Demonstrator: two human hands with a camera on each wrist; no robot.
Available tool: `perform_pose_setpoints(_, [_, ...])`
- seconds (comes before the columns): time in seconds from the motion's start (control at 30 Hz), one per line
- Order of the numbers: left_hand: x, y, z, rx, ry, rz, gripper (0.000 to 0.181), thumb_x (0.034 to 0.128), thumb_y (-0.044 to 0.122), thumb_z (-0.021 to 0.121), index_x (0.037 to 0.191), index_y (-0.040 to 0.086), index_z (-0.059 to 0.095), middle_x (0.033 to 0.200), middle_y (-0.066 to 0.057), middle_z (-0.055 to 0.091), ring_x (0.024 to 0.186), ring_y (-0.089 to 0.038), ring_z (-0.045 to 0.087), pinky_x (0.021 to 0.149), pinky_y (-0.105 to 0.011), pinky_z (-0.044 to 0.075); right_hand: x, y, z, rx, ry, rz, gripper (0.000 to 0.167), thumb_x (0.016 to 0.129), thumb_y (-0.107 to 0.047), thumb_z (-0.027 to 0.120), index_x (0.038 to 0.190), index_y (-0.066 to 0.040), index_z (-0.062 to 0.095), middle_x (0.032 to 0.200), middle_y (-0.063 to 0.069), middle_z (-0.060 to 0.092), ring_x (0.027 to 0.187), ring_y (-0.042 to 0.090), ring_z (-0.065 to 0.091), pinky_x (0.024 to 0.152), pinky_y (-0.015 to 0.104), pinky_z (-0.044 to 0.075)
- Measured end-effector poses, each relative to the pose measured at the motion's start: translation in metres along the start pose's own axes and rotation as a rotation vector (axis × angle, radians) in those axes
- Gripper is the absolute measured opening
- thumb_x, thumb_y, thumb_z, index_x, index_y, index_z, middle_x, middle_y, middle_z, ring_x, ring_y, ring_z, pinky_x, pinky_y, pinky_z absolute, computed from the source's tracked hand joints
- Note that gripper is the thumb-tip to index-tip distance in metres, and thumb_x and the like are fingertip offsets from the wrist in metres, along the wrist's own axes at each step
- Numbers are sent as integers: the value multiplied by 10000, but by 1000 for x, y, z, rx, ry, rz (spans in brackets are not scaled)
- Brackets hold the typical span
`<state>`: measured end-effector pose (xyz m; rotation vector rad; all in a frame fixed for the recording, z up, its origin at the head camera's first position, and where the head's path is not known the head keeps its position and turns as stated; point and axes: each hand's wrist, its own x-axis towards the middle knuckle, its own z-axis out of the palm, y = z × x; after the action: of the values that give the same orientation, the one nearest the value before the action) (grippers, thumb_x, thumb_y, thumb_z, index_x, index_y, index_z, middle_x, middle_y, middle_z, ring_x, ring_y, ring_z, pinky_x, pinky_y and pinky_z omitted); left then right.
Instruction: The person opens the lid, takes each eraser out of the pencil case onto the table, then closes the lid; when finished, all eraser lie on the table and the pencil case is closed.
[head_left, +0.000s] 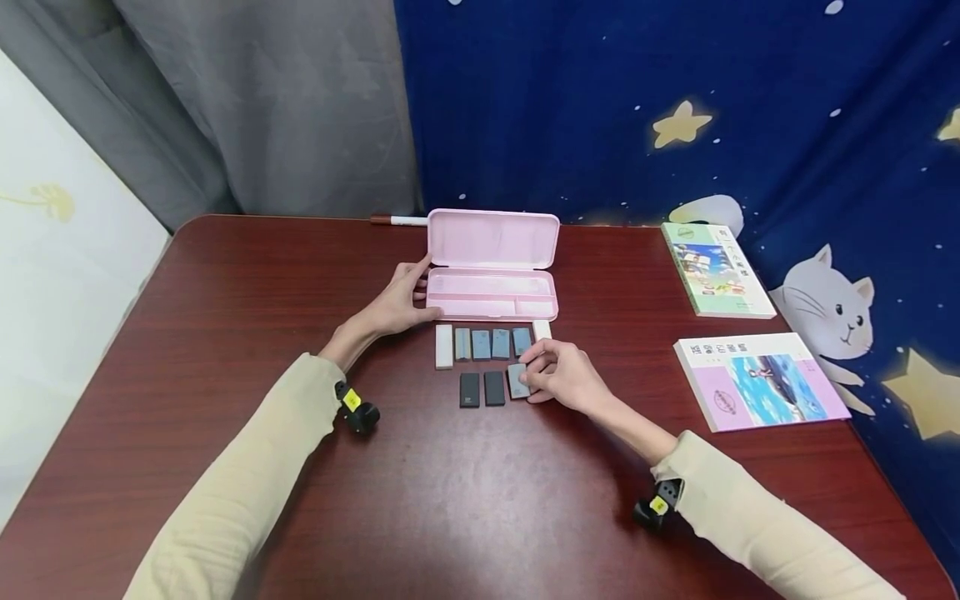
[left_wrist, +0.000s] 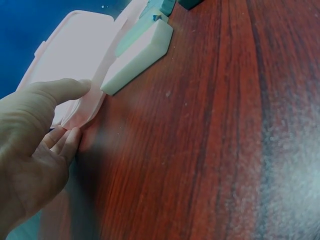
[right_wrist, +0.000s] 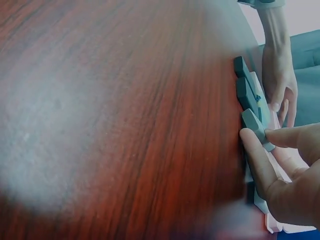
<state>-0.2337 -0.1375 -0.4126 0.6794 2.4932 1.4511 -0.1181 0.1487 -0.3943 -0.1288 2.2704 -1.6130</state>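
A pink pencil case [head_left: 492, 307] lies with its lid [head_left: 492, 238] raised at the back of the table. At its left end my left hand [head_left: 401, 302] holds it, thumb by the front corner and fingers along the side. My right hand [head_left: 566, 375] pinches a grey eraser-like block [head_left: 517, 381] between thumb and fingers, at the right end of a front row with two black blocks [head_left: 469, 390] [head_left: 494, 388]. Behind them runs a row of several blue-grey blocks [head_left: 481, 344] between a white block [head_left: 444, 347] and another white block [head_left: 542, 330], partly covered by my right hand.
Two books, one green-edged [head_left: 717, 271] and one purple-edged [head_left: 761, 382], lie at the right side of the wooden table [head_left: 420, 500]. A white marker with a brown cap [head_left: 397, 221] sits at the back edge, left of the lid. Curtains [head_left: 525, 108] hang behind.
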Motion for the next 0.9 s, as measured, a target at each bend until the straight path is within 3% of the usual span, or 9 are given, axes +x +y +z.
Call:
perform_pose_setpoints(0.47, [-2,6,1,-17,11,8,930,812,-40,701,1512,-71,89,1354,-323,237,1206,-412,358,1041,-479,364,-3,-3,8,-158,80,-18,167,830,43,698,991,38,655,776,114,645,639,187,665,566,325,574])
perform_pose_setpoints(0.5, [0,-1,1,-16,15,13,942,812,-27,710,1519,-52,89,1356,-308,244,1204,-396,361,1042,-470,367,-3,-4,8,-162,81,-16,166,831,42,699,991,36,658,774,112,645,639,186,665,565,323,574])
perform_pose_setpoints(0.6, [0,-3,2,-13,12,13,939,817,-22,711,1520,-51,89,1358,-305,247,1206,-393,360,1042,-470,367,-3,-3,9,-162,84,-10,166,832,40,701,993,40,662,766,108,646,636,181,667,564,321,574])
perform_pose_setpoints(0.9, [1,-1,0,-20,13,17,941,809,-34,713,1518,-56,95,1348,-302,254,1207,-396,364,1040,-468,372,-3,-4,9,-170,91,-25,163,841,46,690,1003,48,671,749,100,652,647,178,675,567,310,573])
